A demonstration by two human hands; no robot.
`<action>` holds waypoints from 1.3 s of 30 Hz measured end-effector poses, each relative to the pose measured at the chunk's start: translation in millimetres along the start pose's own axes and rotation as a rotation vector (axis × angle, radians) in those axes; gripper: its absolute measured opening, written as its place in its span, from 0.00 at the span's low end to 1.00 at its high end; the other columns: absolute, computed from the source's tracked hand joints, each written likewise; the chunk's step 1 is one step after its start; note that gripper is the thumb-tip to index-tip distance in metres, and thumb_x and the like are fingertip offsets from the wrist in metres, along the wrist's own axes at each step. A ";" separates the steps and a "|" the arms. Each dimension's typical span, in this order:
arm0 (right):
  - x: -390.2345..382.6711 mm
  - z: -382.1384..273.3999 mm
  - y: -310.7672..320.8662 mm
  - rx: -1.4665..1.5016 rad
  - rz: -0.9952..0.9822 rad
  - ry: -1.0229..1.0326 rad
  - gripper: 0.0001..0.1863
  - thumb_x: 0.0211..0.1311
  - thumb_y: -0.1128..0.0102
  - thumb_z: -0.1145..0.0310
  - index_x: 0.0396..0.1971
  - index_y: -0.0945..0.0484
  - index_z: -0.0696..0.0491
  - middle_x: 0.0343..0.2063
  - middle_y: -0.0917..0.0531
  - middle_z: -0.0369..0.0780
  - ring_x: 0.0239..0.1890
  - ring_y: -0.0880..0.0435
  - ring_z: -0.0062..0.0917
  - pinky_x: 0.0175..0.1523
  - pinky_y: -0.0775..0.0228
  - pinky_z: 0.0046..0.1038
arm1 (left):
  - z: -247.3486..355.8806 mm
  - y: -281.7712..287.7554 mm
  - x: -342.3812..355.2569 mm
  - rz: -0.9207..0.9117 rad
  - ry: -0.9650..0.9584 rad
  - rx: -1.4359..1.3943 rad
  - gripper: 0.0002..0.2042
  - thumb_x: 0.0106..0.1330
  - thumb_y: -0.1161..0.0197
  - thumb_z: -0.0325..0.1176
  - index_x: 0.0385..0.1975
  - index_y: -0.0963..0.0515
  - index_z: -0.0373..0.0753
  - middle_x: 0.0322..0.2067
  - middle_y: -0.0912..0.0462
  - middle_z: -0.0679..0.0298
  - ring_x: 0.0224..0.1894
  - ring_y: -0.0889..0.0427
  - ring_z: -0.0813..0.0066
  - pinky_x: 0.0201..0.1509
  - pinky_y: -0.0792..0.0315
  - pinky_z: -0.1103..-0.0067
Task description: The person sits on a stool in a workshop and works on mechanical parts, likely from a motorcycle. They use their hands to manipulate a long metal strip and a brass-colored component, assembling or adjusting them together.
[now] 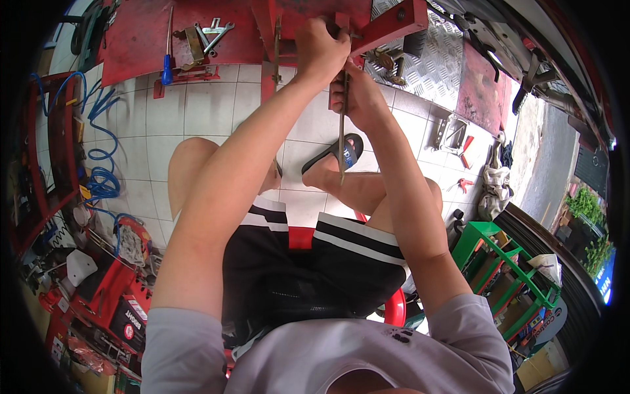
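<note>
My left hand (321,49) is closed at the red metal frame (394,26), near its upright; what its fingers grip is hidden. Just below and to the right, my right hand (359,97) has its fingers wrapped round a long thin metal rod (342,141), which hangs down toward my foot. Part of the red upright shows behind those fingers. Left of my hands, on the red platform (134,39), lie a screwdriver (167,69) with a blue handle, wrenches (220,39) and a brownish metal piece (195,47).
A coiled blue air hose (102,154) hangs at the left by a red rack (42,164). Red-handled pliers (466,152) and a metal bracket (451,133) lie on the tiled floor to the right. A green shelf (482,243) stands at the lower right.
</note>
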State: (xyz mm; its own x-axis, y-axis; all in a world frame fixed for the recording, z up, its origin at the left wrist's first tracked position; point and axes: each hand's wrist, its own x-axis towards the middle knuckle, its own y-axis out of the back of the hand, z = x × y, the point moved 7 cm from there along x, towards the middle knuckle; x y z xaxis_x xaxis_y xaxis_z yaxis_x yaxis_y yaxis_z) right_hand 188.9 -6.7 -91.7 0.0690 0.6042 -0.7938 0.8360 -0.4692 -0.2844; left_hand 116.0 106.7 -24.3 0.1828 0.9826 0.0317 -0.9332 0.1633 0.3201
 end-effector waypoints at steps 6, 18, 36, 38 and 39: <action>2.1 1.7 -3.1 0.036 -0.066 -0.028 0.20 0.74 0.64 0.47 0.26 0.35 0.45 0.19 0.36 0.30 0.21 0.40 0.17 0.27 0.47 0.22 | -2.4 -0.8 -0.4 0.005 0.022 -0.013 0.10 0.55 0.35 0.30 0.19 0.21 0.28 0.17 0.20 0.50 0.21 0.17 0.57 0.31 0.25 0.69; -4.4 -0.2 -10.8 0.058 -0.021 -0.012 0.20 0.74 0.66 0.48 0.25 0.38 0.44 0.17 0.41 0.27 0.19 0.45 0.15 0.25 0.53 0.21 | 8.5 2.1 -1.3 0.045 -0.144 0.025 0.09 0.56 0.35 0.30 0.20 0.22 0.29 0.17 0.20 0.51 0.20 0.18 0.55 0.29 0.26 0.69; -7.3 -4.7 -1.8 -0.054 0.167 0.068 0.20 0.73 0.66 0.47 0.24 0.39 0.43 0.19 0.37 0.29 0.21 0.43 0.16 0.25 0.52 0.21 | -22.4 -21.0 5.0 -0.160 0.062 -0.236 0.12 0.59 0.41 0.34 0.26 0.19 0.30 0.21 0.18 0.52 0.27 0.16 0.63 0.34 0.26 0.71; -4.9 -4.6 2.2 -0.070 0.174 0.074 0.20 0.73 0.66 0.47 0.24 0.39 0.44 0.20 0.36 0.29 0.21 0.42 0.16 0.26 0.51 0.22 | -16.7 -20.8 3.1 -0.150 0.040 -0.243 0.11 0.56 0.41 0.34 0.26 0.19 0.31 0.22 0.17 0.54 0.28 0.16 0.65 0.35 0.25 0.72; -3.0 -4.5 3.9 -0.073 0.185 0.086 0.20 0.73 0.65 0.47 0.26 0.37 0.44 0.20 0.35 0.29 0.22 0.41 0.16 0.27 0.50 0.22 | -13.5 -19.8 0.1 -0.143 0.017 -0.227 0.10 0.55 0.41 0.33 0.26 0.19 0.32 0.22 0.17 0.54 0.28 0.16 0.65 0.36 0.25 0.73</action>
State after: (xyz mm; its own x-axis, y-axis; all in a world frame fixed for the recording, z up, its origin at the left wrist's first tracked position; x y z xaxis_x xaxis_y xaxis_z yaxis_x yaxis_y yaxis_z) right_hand 194.4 -7.4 -88.0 0.2688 0.5661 -0.7792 0.8416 -0.5315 -0.0958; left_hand 130.3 104.8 -43.4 0.3143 0.9492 -0.0150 -0.9442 0.3142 0.0991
